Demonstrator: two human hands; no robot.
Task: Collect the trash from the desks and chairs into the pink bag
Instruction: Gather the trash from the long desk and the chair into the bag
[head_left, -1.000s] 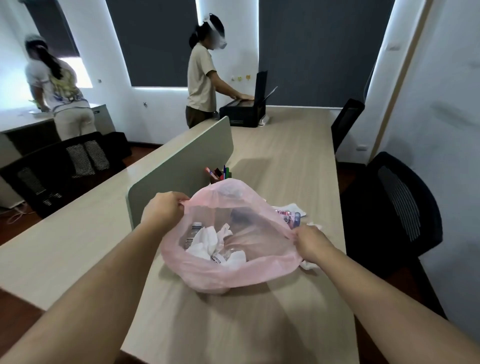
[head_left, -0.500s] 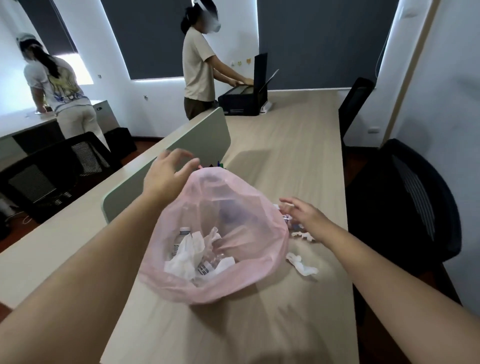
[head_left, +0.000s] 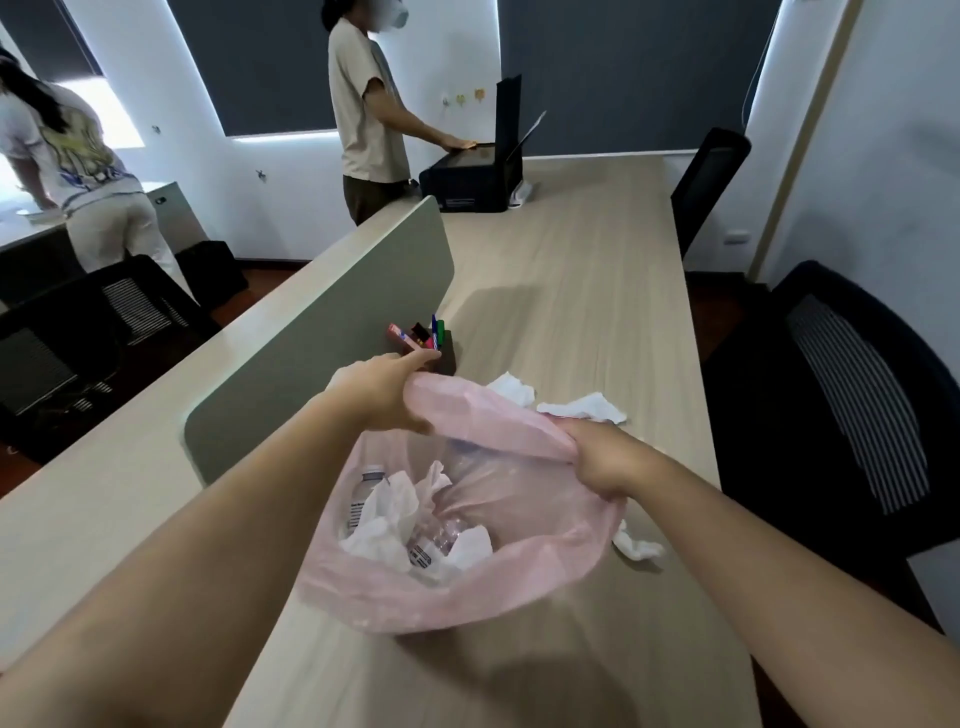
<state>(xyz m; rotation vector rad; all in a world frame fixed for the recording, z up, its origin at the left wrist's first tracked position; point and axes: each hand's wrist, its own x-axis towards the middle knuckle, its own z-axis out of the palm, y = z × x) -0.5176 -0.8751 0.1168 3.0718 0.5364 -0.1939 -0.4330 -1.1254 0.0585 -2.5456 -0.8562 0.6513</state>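
The thin translucent pink plastic bag (head_left: 467, 525) sits open on the pale wood-grain desk (head_left: 587, 291), with the left hand (head_left: 382, 395) pinching its far-left rim and the right hand (head_left: 605, 460) closed in a fist around its right rim. Inside lie crumpled white tissues (head_left: 395, 519) and clear plastic bottles (head_left: 366, 493). More crumpled white paper scraps (head_left: 582, 405) rest on the desk just behind and beside the bag, near a dark pen holder (head_left: 434, 345) against the grey-green divider panel (head_left: 322, 338).

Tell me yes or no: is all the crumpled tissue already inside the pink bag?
No, crumpled tissues still lie on the desk beyond the pink bag, and another piece lies beside it.
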